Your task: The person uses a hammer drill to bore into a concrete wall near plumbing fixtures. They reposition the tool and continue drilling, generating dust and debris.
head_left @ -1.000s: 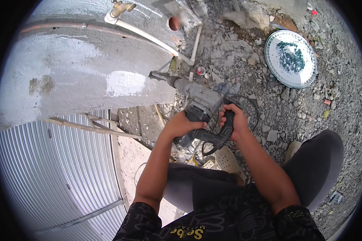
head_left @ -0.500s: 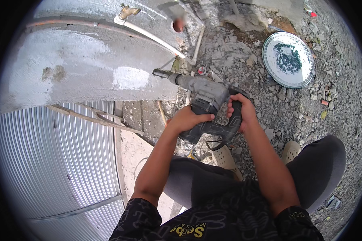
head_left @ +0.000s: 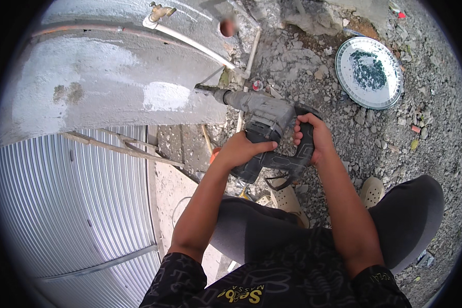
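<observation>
A grey and black rotary hammer [head_left: 268, 109] lies across my grip, its body dusty. Its bit [head_left: 204, 89] points left at the lower part of the grey plastered wall [head_left: 108, 108]; whether the tip touches the wall I cannot tell. My left hand [head_left: 245, 150] is closed round the black motor housing, thumb across its near side. On the rear handle, my right hand [head_left: 314, 137] has its fingers wrapped through the grip. A black cord loop hangs under the handle, near my beige clog [head_left: 288, 203].
A white round lid [head_left: 346, 69] with dark green stains lies on the gravel [head_left: 364, 138] at right. A brass tap [head_left: 160, 11] on white pipe [head_left: 197, 47] runs along the wall. Wooden strips [head_left: 128, 150] and corrugated metal sheet [head_left: 56, 200] are at left.
Both hands keep their grip on the rotary hammer. The view has shifted slightly, and a bit more of an orange object shows beside my left wrist.
</observation>
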`<state>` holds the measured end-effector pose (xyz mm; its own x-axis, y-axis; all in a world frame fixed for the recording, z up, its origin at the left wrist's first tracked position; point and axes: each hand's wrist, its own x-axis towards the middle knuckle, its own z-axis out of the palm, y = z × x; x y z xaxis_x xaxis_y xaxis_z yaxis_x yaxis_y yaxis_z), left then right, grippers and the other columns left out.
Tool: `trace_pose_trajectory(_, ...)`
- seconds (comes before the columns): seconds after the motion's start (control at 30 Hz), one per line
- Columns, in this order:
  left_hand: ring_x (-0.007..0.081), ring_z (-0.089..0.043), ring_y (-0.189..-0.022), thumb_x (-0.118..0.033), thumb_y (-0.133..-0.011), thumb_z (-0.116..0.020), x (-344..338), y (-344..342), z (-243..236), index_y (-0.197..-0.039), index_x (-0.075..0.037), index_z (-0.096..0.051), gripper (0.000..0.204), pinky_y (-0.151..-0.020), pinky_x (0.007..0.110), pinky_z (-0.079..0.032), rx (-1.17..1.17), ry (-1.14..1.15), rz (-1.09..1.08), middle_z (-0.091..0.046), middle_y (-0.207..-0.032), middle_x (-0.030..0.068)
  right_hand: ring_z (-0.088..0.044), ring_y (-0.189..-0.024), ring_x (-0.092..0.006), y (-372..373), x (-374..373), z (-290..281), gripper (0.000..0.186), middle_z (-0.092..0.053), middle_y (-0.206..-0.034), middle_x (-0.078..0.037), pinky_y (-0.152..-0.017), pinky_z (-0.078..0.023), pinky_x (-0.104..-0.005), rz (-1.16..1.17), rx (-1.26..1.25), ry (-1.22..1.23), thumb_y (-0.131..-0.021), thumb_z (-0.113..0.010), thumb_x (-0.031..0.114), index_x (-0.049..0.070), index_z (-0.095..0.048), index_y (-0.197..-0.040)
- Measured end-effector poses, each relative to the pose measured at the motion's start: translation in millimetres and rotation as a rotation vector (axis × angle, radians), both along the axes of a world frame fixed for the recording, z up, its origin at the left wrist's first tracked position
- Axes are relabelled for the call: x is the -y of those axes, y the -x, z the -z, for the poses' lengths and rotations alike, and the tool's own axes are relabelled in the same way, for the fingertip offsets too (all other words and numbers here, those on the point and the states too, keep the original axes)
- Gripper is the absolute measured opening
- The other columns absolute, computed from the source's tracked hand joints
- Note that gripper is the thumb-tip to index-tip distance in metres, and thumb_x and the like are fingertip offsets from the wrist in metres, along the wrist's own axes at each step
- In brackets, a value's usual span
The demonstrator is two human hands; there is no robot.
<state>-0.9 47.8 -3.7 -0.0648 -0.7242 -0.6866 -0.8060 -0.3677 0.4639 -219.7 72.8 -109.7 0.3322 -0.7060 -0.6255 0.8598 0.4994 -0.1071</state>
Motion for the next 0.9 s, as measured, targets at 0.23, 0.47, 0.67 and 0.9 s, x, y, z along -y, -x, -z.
trace_pose_trajectory(0.23, 0.0244, -0.075, -0.1, -0.055, -0.072, -0.089, -7.3, 4.0, -12.0, -0.118, 0.002, -0.075, 0.074, -0.09, 0.035, -0.056, 0.033, -0.013, 0.02, -0.078, -0.108, 0.0149, -0.057, -0.056, -0.0136, -5.9, -13.0, 4.0, 0.012, -0.063, -0.075, -0.005, -0.05, -0.049, -0.0305, 0.033, 0.034, 0.0, -0.092, -0.066, 0.017, 0.006, -0.061, -0.092)
trace_pose_trajectory(0.47, 0.0236, -0.075, -0.099, -0.054, -0.072, -0.09, -12.5, 2.5, -14.0, -0.116, 0.001, -0.076, 0.072, -0.089, 0.035, -0.056, -0.024, 0.014, 0.034, -0.079, -0.106, 0.0139, -0.057, -0.056, -0.0139, -5.9, -18.8, -0.1, 0.012, -0.063, -0.075, -0.005, -0.05, -0.049, -0.0302, 0.056, 0.024, 0.019, -0.093, -0.066, 0.017, 0.006, -0.061, -0.093)
trace_pose_trajectory(0.67, 0.0253, -0.075, -0.101, -0.052, -0.073, -0.09, -15.6, -1.0, -10.2, -0.118, 0.001, -0.076, 0.071, -0.092, 0.035, -0.056, 0.004, -0.011, 0.021, -0.078, -0.108, 0.0151, -0.059, -0.057, -0.0146, -6.0, -24.2, -4.2, 0.013, -0.063, -0.075, -0.005, -0.051, -0.051, -0.0313, 0.046, -0.013, 0.012, -0.092, -0.067, 0.018, 0.006, -0.061, -0.093)
trace_pose_trajectory(0.9, 0.0258, -0.074, -0.103, -0.053, -0.071, -0.091, -16.3, -7.5, -14.8, -0.12, 0.002, -0.075, 0.076, -0.094, 0.036, -0.055, 0.009, -0.01, 0.038, -0.078, -0.112, 0.0163, -0.059, -0.057, -0.015, -15.0, -23.9, -1.0, 0.014, -0.063, -0.075, -0.006, -0.051, -0.052, -0.0319, 0.043, 0.002, -0.003, -0.092, -0.067, 0.018, 0.005, -0.062, -0.092)
